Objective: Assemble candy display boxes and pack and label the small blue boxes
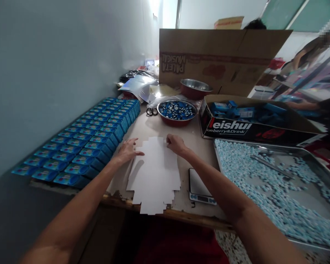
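A white die-cut cardboard sheet with notched edges lies flat in front of me, its near end over the table's front edge. At its left edge is my left hand, fingers spread, thumb reaching over the sheet. My right hand is closed at the sheet's upper right edge, fingers curled down; what they pinch, if anything, is hidden. Just beyond stands a steel bowl filled with blue and white wrapped pieces. Right of the sheet a small digital scale sits partly behind my right forearm.
Rows of blue boxes stand along the wall. Black scissors lie by the bowl. At right are an open carton of blue packets and a metal tray of pale blue pieces with a scoop-like bar. Another person's arm shows far right.
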`<state>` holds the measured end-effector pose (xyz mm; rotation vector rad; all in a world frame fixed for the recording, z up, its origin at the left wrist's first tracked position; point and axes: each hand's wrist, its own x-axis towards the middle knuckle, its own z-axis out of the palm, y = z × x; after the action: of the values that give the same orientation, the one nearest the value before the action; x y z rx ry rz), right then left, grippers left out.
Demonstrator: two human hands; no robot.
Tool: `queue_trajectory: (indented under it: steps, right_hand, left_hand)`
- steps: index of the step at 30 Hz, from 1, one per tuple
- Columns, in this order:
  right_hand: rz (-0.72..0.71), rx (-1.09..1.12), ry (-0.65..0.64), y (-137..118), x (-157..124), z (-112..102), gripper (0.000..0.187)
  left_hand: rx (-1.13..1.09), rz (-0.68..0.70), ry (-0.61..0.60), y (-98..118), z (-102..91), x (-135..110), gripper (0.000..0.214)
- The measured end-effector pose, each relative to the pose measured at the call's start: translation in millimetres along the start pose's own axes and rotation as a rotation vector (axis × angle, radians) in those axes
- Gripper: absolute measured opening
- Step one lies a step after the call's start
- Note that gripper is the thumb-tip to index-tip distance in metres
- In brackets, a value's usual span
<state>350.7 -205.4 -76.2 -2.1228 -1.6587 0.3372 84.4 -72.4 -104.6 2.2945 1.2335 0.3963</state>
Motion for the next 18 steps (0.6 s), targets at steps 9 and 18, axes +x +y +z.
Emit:
queue_trajectory:
  steps: [9,18]
  right_hand:
    - [-0.082,1.145,0.077,8,-25,-49,0.038]
    - [0.307,1.476,-0.286,4,-108,-11,0.049]
  left_hand:
    - [-1.002,-0.12,-0.195,60,-50.4,-41,0.076]
    - [-1.156,-0.382,-0.088,112,-46.1,-118,0.067]
